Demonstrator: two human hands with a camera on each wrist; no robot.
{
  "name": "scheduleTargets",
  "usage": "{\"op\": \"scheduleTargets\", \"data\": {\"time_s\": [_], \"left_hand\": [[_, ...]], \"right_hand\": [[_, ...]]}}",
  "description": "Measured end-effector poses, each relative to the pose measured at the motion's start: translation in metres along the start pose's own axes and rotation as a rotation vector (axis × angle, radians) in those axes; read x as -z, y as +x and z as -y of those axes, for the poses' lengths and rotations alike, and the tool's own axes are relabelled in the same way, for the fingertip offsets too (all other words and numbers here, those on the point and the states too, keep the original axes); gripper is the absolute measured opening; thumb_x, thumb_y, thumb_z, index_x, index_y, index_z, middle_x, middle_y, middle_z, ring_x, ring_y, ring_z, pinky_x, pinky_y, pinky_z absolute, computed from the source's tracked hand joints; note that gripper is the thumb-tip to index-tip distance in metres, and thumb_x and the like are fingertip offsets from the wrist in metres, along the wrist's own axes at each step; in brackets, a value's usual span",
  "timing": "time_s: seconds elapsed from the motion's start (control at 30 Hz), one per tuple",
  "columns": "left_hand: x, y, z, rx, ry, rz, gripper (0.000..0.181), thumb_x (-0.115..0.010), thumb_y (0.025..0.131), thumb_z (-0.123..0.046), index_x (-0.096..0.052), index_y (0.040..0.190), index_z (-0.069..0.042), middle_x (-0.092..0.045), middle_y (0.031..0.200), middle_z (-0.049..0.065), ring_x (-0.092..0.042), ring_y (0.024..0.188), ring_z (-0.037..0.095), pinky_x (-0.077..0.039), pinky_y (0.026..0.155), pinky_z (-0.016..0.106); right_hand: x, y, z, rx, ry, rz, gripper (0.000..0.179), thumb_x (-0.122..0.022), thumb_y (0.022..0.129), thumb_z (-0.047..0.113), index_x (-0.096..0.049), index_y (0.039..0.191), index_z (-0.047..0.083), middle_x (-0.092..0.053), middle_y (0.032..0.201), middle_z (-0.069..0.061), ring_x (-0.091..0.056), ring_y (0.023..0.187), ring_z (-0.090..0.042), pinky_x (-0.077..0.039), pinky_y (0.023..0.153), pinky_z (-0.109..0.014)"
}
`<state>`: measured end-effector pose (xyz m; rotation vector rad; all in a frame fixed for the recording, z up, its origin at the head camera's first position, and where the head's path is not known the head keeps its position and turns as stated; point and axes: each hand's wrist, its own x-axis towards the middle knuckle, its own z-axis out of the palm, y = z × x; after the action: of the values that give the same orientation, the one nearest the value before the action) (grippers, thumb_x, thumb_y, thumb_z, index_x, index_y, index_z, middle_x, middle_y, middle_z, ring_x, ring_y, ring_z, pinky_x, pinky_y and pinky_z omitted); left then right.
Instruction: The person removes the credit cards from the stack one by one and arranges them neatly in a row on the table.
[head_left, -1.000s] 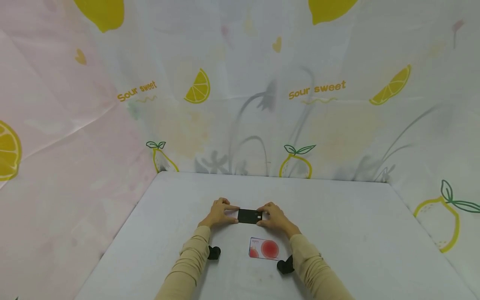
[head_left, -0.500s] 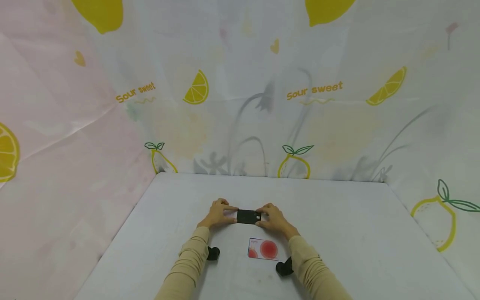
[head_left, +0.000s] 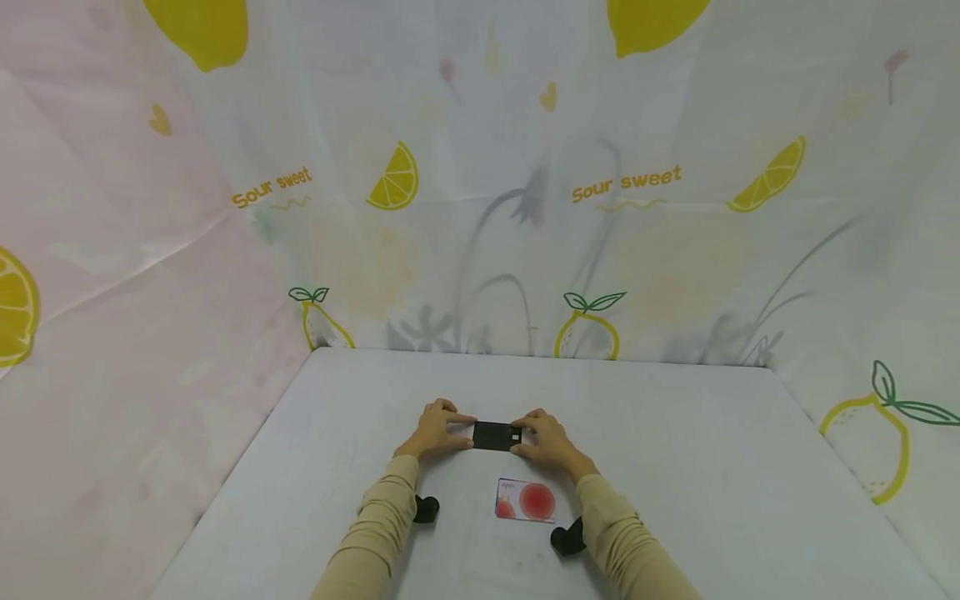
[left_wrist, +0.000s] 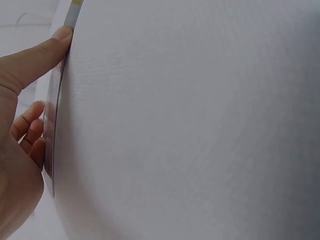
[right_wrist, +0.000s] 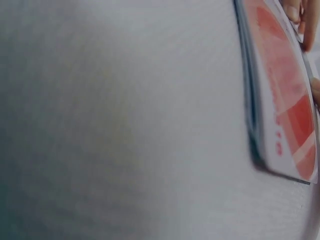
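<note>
My left hand and my right hand grasp opposite short ends of a black card over the middle of a white-covered table. Each hand pinches with thumb and forefinger, the forefinger at the far corner and the thumb at the near one, while the other fingers of my left hand curl behind. The card lies level, its long sides running from hand to hand, with a small pale square near the end my right hand holds; whether its underside touches the cloth I cannot tell.

Nearer to me, between my forearms and apart from both hands, a red-and-white card lies face up, printed with one large red disc, a smaller one at the corner and lettering too small to read. My right wrist view, blurred, shows layered edges beneath that printed face, and fingertips at the upper corner of the frame. In my left wrist view, my thumb meets the edge of a thin, glossy card seen almost side-on.

Beige sleeves cover both my arms, a black device jutting inward beside each wrist. Behind the table hangs a backdrop of lemons, lemon wedges, grey plant shapes and the orange words "Sour sweet", turning pink on my left.
</note>
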<state>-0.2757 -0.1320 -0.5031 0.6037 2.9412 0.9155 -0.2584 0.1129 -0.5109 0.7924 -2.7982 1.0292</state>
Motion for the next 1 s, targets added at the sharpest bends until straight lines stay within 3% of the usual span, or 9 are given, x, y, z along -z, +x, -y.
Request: {"op": "scheduleTargets", "data": {"time_s": [0.17, 0.33, 0.53, 0.63, 0.8, 1.0], "left_hand": [[0.002, -0.001, -0.002, -0.015, 0.019, 0.024, 0.04, -0.082, 0.07, -0.021, -0.072, 0.107, -0.008, -0.05, 0.105, 0.016, -0.043, 0.098, 0.032, -0.038, 0.085, 0.048], [0.008, -0.002, -0.006, -0.009, -0.063, 0.035, 0.047, -0.082, 0.07, -0.018, -0.068, 0.113, -0.003, -0.052, 0.109, 0.022, -0.044, 0.104, 0.038, -0.039, 0.09, 0.053], [0.011, -0.004, -0.01, -0.075, -0.136, -0.078, 0.049, -0.081, 0.071, -0.014, -0.065, 0.113, 0.004, -0.058, 0.107, 0.024, -0.05, 0.104, 0.04, -0.039, 0.092, 0.053], [0.011, -0.007, -0.013, -0.121, -0.128, -0.152, 0.048, -0.081, 0.072, -0.016, -0.065, 0.111, 0.005, -0.06, 0.107, 0.023, -0.051, 0.104, 0.04, -0.039, 0.092, 0.053], [0.01, -0.015, -0.026, -0.145, -0.186, -0.22, 0.047, -0.079, 0.074, -0.018, -0.064, 0.112, 0.005, -0.062, 0.108, 0.021, -0.053, 0.106, 0.039, -0.039, 0.093, 0.054], [0.009, -0.022, -0.039, -0.21, -0.246, -0.302, 0.046, -0.08, 0.073, -0.014, -0.064, 0.111, 0.006, -0.065, 0.104, 0.02, -0.06, 0.098, 0.033, -0.048, 0.084, 0.046]], "right_hand": [[-0.001, -0.004, 0.002, -0.059, 0.059, -0.008, 0.043, -0.075, 0.078, 0.016, -0.063, 0.116, -0.002, -0.056, 0.105, -0.017, -0.054, 0.094, -0.031, -0.044, 0.081, -0.045], [-0.002, -0.008, 0.004, -0.069, 0.104, -0.131, 0.039, -0.073, 0.08, 0.012, -0.063, 0.114, -0.004, -0.059, 0.1, -0.016, -0.059, 0.089, -0.03, -0.049, 0.08, -0.043], [0.001, -0.015, 0.007, -0.064, 0.135, -0.26, 0.037, -0.073, 0.079, 0.008, -0.063, 0.112, -0.005, -0.062, 0.094, -0.015, -0.06, 0.082, -0.029, -0.051, 0.075, -0.041], [0.004, -0.02, 0.011, -0.074, 0.165, -0.287, 0.037, -0.072, 0.08, 0.006, -0.062, 0.113, -0.005, -0.062, 0.094, -0.015, -0.06, 0.082, -0.029, -0.051, 0.074, -0.041], [0.009, -0.025, 0.016, -0.091, 0.17, -0.321, 0.034, -0.071, 0.081, 0.007, -0.063, 0.112, -0.004, -0.063, 0.094, -0.013, -0.06, 0.081, -0.027, -0.052, 0.072, -0.04], [0.017, -0.028, 0.024, -0.067, 0.184, -0.372, 0.03, -0.072, 0.079, 0.006, -0.064, 0.106, -0.005, -0.064, 0.091, -0.012, -0.06, 0.08, -0.028, -0.052, 0.069, -0.037]]}}
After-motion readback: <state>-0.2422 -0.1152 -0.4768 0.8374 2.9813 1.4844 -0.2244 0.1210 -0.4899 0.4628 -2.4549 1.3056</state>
